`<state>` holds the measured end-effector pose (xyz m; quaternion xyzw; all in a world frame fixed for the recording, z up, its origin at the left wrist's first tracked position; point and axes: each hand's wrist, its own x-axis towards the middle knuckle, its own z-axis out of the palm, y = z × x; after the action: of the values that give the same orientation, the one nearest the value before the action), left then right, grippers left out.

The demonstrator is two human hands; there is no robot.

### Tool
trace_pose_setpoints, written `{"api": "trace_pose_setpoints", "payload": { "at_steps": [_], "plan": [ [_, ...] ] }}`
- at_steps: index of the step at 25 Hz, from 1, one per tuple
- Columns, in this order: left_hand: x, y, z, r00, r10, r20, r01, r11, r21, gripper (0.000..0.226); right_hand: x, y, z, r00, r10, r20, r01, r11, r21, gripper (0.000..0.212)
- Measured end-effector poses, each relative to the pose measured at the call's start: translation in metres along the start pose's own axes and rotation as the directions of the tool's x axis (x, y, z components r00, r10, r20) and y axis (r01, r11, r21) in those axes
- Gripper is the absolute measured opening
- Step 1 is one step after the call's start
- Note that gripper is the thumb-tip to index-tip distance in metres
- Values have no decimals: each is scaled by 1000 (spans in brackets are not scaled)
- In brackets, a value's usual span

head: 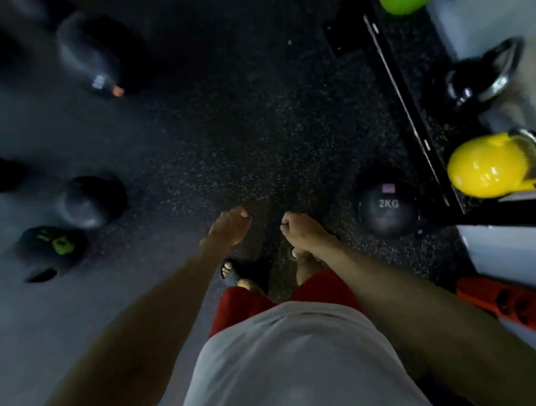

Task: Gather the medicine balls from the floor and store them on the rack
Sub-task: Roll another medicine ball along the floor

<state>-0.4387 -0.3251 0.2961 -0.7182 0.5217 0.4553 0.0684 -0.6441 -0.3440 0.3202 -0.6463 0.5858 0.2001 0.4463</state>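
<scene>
Left hand (229, 226), right hand (302, 229) hang loosely curled, empty. 2KG ball (386, 207) at my 3 o'clock: probably light, smooth, maybe slippery. Cup from underneath, both palms.

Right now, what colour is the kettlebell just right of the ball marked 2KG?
Bright yellow kettlebell, seen best in the head view, beside the 2KG ball.

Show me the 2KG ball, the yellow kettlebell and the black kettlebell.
2KG ball (387, 219): head view, dark top just below the lettering.
yellow kettlebell (485, 169): head view, middle of its yellow body.
black kettlebell (461, 91): head view, its round black body.
</scene>
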Motion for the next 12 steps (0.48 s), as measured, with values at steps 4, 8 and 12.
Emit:
{"api": "trace_pose_setpoints", "payload": {
  "at_steps": [4, 8, 12],
  "plan": [
    [-53, -103, -11, 983, -177, -47, 157, 948, -276, 27, -2, -90, 35, 996, -81, 40, 86, 985, -147, 29],
    [-100, -183, -23, 957, -260, -128, 200, 913, -354, 26, 1, -178, 74, 984, -155, 86, 174, 941, -290, 28],
    [-125, -257, -31, 908, -398, -131, 291, 823, -487, 22, 13, -267, 105, 946, -278, 167, 322, 854, -409, 27]
  ]
}}
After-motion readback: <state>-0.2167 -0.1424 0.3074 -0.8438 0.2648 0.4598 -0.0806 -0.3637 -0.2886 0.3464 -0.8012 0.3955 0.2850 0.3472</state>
